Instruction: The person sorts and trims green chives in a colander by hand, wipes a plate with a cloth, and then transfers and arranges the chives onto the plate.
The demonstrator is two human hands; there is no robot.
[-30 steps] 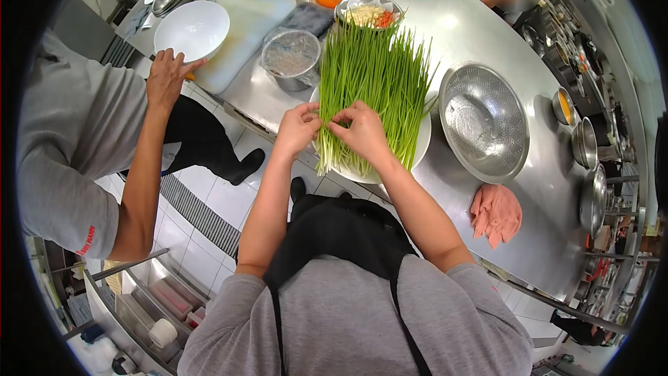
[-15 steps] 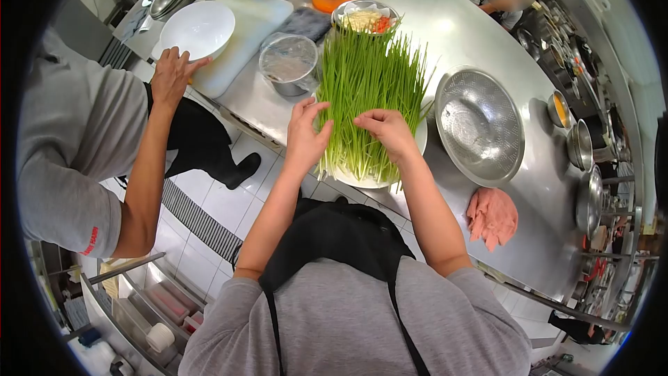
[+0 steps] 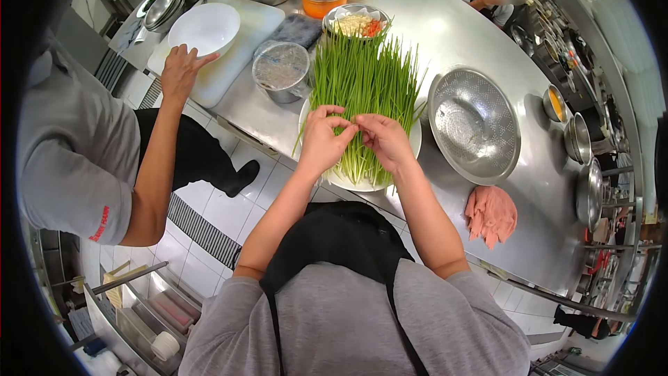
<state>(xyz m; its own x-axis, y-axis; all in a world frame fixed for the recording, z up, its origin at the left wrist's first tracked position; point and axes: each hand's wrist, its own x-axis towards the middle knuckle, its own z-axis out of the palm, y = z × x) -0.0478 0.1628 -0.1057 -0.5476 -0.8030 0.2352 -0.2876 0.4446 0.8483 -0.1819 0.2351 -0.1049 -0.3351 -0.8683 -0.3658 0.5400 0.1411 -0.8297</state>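
A thick bundle of long green chives (image 3: 365, 73) lies on a white plate (image 3: 416, 143), pale ends toward me. Over the lower part of the bundle, my left hand (image 3: 325, 141) has its thumb and fingertips drawn together. My right hand (image 3: 387, 142) makes a pinch right beside it, and the fingertips of both hands nearly meet. Whatever is between the fingers is too thin or hidden to make out. Just left of the bundle stands a metal container covered with clear film (image 3: 282, 66). Behind the tips sits a bowl of chopped pale and red pieces (image 3: 355, 24).
A perforated metal colander (image 3: 475, 125) and a crumpled pink cloth-like thing (image 3: 491, 214) are at right. On the left, a co-worker's hand (image 3: 182, 73) touches a white bowl (image 3: 204, 29) on a cutting board (image 3: 233, 63). Orange and yellow tubs (image 3: 324, 7) stand behind.
My hands have come together over the chives, from apart to fingertips nearly touching. The co-worker's hand and white bowl have shifted slightly right in view.
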